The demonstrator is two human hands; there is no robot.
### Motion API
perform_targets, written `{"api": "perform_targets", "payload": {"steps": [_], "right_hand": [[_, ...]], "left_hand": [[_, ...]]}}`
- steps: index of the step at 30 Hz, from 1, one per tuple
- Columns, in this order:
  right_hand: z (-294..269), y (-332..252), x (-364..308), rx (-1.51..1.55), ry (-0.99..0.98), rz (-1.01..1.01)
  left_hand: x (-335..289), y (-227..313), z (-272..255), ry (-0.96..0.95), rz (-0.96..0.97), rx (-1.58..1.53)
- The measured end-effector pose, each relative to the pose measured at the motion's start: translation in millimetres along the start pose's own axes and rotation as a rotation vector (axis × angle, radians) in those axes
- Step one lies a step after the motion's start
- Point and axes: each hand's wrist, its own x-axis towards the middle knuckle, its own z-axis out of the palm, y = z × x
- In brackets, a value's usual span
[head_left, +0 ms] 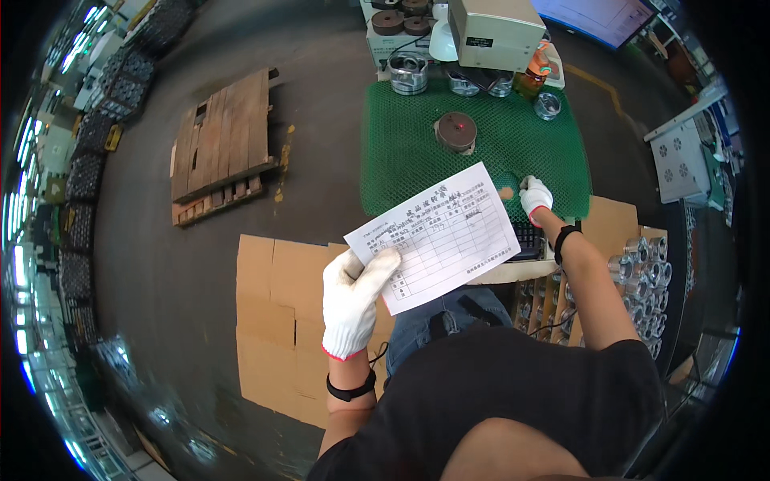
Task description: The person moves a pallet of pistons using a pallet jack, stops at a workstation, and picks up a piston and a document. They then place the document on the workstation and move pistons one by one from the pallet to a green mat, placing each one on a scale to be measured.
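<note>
Paper form [437,236] — a white printed sheet with a ruled table — is pinched at its lower left corner by the left hand [353,301], thumb over the top and gloved fingers closed beneath, so the sheet stands tilted up toward the head, seemingly at a reading angle. The right hand [535,195], also in a white knit glove, reaches past the sheet's right edge and rests on the near edge of the green mesh mat [401,152]; I cannot tell whether it grips anything there. A small tan object [506,192] lies just beside its fingers. Both wrists carry black bands.

Beyond the sheet, in the middle of the mat, sits a round brown metal disc [455,131] with a red dot of light on it. Farther back stands a grey box-shaped machine [493,30], with shiny metal cylinders [409,72] ranged along the mat's far edge. Right of the sheet, a crate holds rows of bright metal parts [642,268].

Left of the sheet and below it, flattened cardboard [277,321] covers a dark concrete floor, and a wooden pallet [224,144] lies farther off — a workshop, with stacked trays of parts along the left wall.
</note>
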Motion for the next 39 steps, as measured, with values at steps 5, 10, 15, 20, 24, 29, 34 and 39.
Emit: {"api": "perform_targets", "payload": {"steps": [5, 10, 15, 20, 24, 29, 34, 39], "right_hand": [[18, -37, -19, -0.314, 0.102, 0.047], [59, -69, -77, -0.415, 0.002, -0.029], [80, -95, -85, -0.391, 0.023, -0.071], [90, -105, -88, -0.36, 0.083, -0.069], [75, -123, -90, -0.24, 0.015, -0.122], [75, -126, -88, -0.211, -0.078, -0.152], [74, -118, -71, -0.129, -0.377, -0.128], [73, -121, -61, -0.052, -0.553, -0.097]], "left_hand": [[3, 7, -35, 0.007, 0.007, -0.043], [-39, -19, -68, 0.19, -0.029, -0.03], [-29, -39, -98, 0.208, -0.078, -0.105], [-15, -53, -118, 0.167, -0.179, -0.049], [-6, -50, -118, 0.147, -0.195, -0.041], [7, -54, -97, 0.129, -0.228, -0.014], [14, -66, -55, 0.106, -0.236, -0.034], [14, -62, -25, 0.145, -0.289, -0.045]]}}
